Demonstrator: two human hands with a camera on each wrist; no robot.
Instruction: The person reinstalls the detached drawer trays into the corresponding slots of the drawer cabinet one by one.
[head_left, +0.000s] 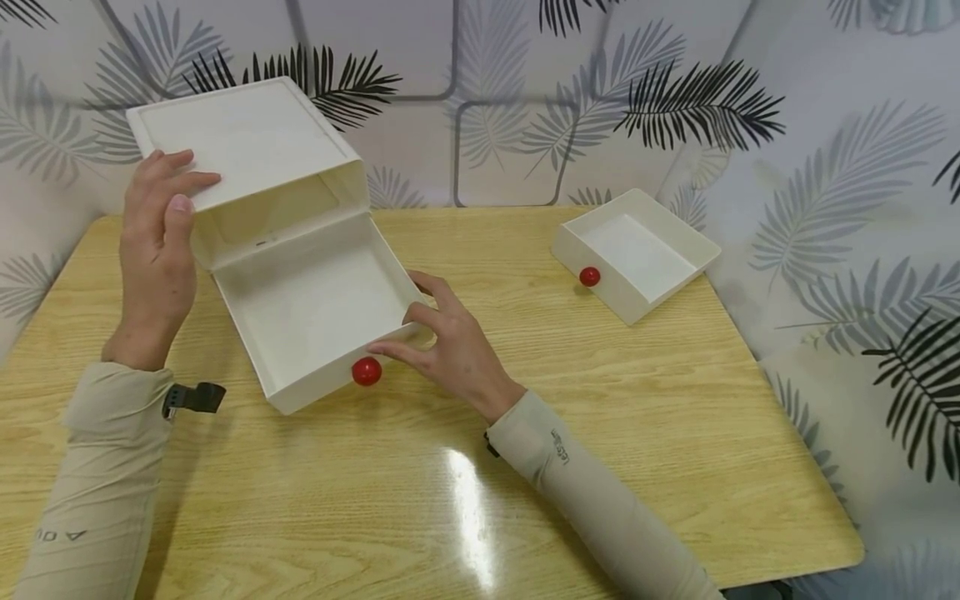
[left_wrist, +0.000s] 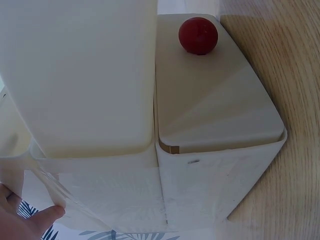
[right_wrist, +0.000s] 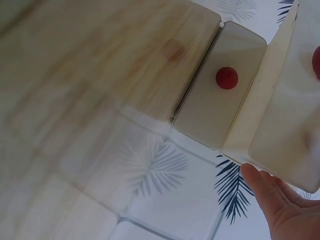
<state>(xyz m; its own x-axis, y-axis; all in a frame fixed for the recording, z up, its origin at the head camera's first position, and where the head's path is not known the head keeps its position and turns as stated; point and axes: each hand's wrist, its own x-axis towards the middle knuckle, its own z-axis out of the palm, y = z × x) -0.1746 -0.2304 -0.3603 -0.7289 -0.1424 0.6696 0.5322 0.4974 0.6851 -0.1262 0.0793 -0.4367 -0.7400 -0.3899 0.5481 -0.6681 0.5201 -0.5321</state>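
A white drawer cabinet (head_left: 247, 137) stands at the left of the table, its upper slot open. From below that slot a white drawer (head_left: 315, 287) with a red knob (head_left: 367, 372) sticks far out toward me. My right hand (head_left: 465, 354) pinches this drawer near its front right corner, thumb on the front beside the knob, other fingers at the right side. My left hand (head_left: 159, 250) rests on the cabinet's top left edge, fingers flat on top and thumb down at the side. A lower drawer (left_wrist: 215, 95), also red-knobbed, sits inside the cabinet beneath the pulled-out one.
Another white drawer (head_left: 637, 254) with a red knob lies apart on the right half of the wooden table (head_left: 600, 417). Behind the table hangs a leaf-patterned backdrop (head_left: 510, 142), which the cabinet's back stands close to.
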